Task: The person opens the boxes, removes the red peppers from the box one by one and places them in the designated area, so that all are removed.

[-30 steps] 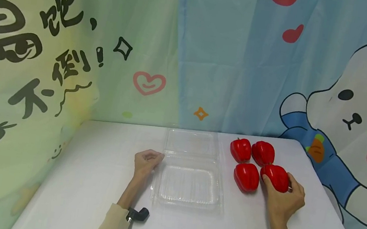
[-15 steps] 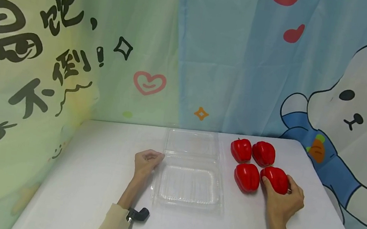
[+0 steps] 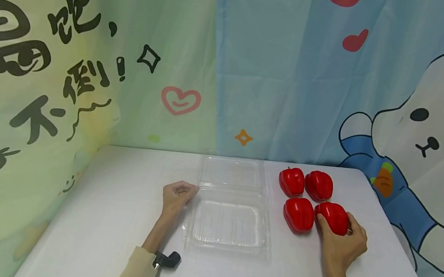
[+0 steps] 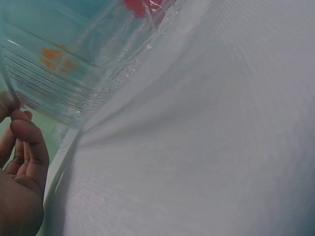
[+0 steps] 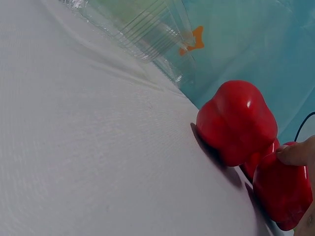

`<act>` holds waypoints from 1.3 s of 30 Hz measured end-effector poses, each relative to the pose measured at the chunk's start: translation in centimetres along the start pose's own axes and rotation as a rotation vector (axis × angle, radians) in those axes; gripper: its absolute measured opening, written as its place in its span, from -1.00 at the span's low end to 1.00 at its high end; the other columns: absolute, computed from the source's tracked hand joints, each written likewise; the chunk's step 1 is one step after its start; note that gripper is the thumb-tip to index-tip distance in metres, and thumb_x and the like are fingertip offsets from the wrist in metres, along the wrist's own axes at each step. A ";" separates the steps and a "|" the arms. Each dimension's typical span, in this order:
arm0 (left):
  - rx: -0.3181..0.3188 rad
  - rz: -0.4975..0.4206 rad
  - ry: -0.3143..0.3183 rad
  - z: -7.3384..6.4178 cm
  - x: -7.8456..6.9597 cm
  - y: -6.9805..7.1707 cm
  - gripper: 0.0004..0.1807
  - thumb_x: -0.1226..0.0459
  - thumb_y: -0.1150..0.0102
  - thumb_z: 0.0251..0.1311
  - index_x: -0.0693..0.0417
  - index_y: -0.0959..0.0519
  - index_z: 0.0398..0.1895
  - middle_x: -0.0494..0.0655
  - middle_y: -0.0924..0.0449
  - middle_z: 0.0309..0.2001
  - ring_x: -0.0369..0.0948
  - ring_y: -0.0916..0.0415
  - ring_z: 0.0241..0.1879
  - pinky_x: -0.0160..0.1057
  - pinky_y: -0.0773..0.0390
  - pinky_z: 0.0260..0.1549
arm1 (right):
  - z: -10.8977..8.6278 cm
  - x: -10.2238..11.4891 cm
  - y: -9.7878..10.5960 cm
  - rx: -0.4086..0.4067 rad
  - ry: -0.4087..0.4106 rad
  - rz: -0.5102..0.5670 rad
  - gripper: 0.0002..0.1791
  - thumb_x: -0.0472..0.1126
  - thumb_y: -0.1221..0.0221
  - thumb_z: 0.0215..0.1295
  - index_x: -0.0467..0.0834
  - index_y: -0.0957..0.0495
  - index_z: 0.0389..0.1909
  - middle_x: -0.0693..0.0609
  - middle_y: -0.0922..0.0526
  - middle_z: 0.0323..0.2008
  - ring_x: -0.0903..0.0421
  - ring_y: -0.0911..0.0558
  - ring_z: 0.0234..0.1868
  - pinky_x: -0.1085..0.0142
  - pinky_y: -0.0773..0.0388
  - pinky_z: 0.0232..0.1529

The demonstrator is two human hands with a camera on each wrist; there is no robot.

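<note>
A clear plastic clamshell container lies unfolded on the table, its lid laid back toward the curtain. My left hand pinches the container's left edge near the hinge; the left wrist view has thumb and fingertip meeting at the plastic. To the right, my right hand grips a red bell pepper, thumb on its near left side and fingers round its right. That pepper sits at the front right of a cluster of red peppers. Beside it, to the left, is another red pepper.
Behind the front pair stand two more red peppers, one on the left and one on the right. The white table ends at a printed curtain. Both wrists carry small black cameras.
The pepper in my right hand has shifted very slightly downward in the head view since a second ago, and has held still over the last half second. My left hand and the container have not moved.
</note>
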State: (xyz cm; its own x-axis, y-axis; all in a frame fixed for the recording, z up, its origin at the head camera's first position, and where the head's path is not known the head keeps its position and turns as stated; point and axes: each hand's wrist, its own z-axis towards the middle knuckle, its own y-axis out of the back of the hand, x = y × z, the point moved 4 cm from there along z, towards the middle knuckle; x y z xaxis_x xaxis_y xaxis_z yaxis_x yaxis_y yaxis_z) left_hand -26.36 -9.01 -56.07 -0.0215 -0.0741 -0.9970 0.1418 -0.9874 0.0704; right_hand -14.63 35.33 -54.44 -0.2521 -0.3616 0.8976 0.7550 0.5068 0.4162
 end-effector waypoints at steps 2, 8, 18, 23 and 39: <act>0.004 -0.005 0.000 0.0 0.0 0.0 -0.83 0.34 -0.52 0.23 0.33 -0.79 -0.25 0.19 -0.80 -0.45 -0.26 -0.54 -0.57 -0.40 -0.49 -0.54 | 0.0 0.0 0.0 0.000 0.001 0.001 -0.15 0.00 -0.45 0.41 -0.08 -0.36 0.64 -0.21 -0.42 0.56 -0.14 -0.28 0.61 -0.34 -0.46 0.49; 0.009 -0.033 0.002 0.1 0.0 0.0 -0.83 0.36 -0.52 0.22 0.36 -0.79 -0.25 0.19 -0.80 -0.45 -0.26 -0.54 -0.56 -0.41 -0.48 -0.56 | 0.1 -0.3 -0.2 -0.001 0.000 -0.001 -0.15 0.00 -0.45 0.41 -0.07 -0.36 0.64 -0.19 -0.42 0.56 -0.13 -0.29 0.62 -0.33 -0.46 0.50; 0.027 -0.042 0.019 0.1 0.0 0.0 -0.81 0.33 -0.52 0.23 0.32 -0.78 -0.22 0.16 -0.79 -0.47 -0.26 -0.57 -0.56 -0.41 -0.53 -0.51 | 0.2 -0.5 -0.3 0.021 -0.009 0.003 -0.11 0.04 -0.44 0.42 -0.06 -0.30 0.68 -0.18 -0.39 0.59 -0.12 -0.25 0.65 -0.32 -0.45 0.51; 0.023 -0.053 0.029 0.1 0.0 0.0 -0.83 0.35 -0.52 0.23 0.32 -0.78 -0.24 0.15 -0.78 -0.48 -0.25 -0.57 -0.56 -0.41 -0.52 -0.52 | 0.1 -0.5 -0.3 0.028 -0.007 -0.004 -0.09 0.03 -0.44 0.43 -0.07 -0.28 0.69 -0.19 -0.38 0.60 -0.14 -0.24 0.66 -0.34 -0.44 0.50; 0.013 -0.025 0.028 0.1 0.1 0.1 -0.82 0.33 -0.52 0.22 0.32 -0.78 -0.23 0.15 -0.80 -0.46 -0.25 -0.57 -0.54 -0.40 -0.51 -0.52 | 0.2 -0.5 -0.1 0.051 -0.023 -0.027 -0.09 0.05 -0.40 0.45 -0.08 -0.25 0.70 -0.23 -0.33 0.62 -0.18 -0.20 0.68 -0.37 -0.43 0.50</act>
State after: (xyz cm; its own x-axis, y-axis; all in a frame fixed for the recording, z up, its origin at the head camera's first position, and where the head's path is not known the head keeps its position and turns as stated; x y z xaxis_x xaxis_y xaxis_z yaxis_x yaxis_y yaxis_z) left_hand -26.41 -9.09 -56.17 0.0032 -0.0451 -0.9990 0.1291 -0.9906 0.0452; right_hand -14.71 35.62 -54.95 -0.2864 -0.3579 0.8887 0.7162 0.5361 0.4467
